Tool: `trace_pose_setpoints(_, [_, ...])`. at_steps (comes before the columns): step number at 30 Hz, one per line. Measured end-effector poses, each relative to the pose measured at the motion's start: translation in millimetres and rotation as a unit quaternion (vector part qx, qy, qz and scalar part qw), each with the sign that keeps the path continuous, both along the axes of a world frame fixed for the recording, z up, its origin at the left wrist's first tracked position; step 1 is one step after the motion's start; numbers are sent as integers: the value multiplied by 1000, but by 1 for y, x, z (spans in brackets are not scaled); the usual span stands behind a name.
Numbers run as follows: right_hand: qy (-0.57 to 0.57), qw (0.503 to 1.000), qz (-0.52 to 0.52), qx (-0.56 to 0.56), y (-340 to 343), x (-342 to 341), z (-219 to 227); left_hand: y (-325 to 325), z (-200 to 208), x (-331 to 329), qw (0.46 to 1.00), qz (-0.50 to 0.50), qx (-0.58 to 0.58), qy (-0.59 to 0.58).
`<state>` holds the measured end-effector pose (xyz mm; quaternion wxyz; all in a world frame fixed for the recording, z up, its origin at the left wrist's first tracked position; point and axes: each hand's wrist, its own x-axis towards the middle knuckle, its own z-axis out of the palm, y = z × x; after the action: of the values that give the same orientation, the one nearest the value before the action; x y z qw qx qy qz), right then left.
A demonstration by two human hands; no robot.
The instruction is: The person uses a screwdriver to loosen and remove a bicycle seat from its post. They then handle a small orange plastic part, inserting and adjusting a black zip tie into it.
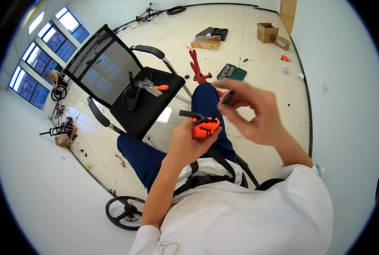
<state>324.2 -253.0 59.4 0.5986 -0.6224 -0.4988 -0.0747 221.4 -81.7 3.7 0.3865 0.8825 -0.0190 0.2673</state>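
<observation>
My left hand (184,142) is closed around an orange block (203,128) with dark holes in it, which looks like a hex key holder. Black bars (191,114) stick out from its top, above my thumb and fingers. Just up and to the right, my right hand (255,111) pinches a slim black piece (228,97) between thumb and fingertips. Its exact kind is too small to make out. A thin dark rod stands between the block and my right fingertips; whether it joins the pinched piece I cannot tell. Both hands are above my blue-trousered knees.
An office chair (169,85) faces me, with a black part (131,98), clear plastic and an orange item (161,87) on its seat. Beyond my knee are a red stand (195,68) and a green tool case (239,74). A black wheel (113,214) lies lower left. Another person crouches far left.
</observation>
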Motion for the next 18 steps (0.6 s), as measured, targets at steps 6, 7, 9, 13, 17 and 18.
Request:
trace_pose_setpoints(6, [-72,996,39,-43,3,4,-2,1,2,1,999,2,-34,0])
trace_pose_setpoints(7, [-83,994,41,-61,3,3,-2,1,1,0,999,-1,-39,-4])
trace_pose_setpoints(9, [-108,990,36,-78,3,2,-3,1,-3,-1,999,-6,-50,-12])
trace_pose_setpoints(13, [-180,979,10,-99,2,1,-7,-1,-3,-6,999,4,-13,36])
trace_pose_setpoints(17, [-257,959,7,-119,9,-2,-18,3,-4,-4,999,-17,-30,9])
trace_pose_setpoints(18, [-231,966,20,-119,12,-5,-20,4,0,-6,999,-15,-51,-11])
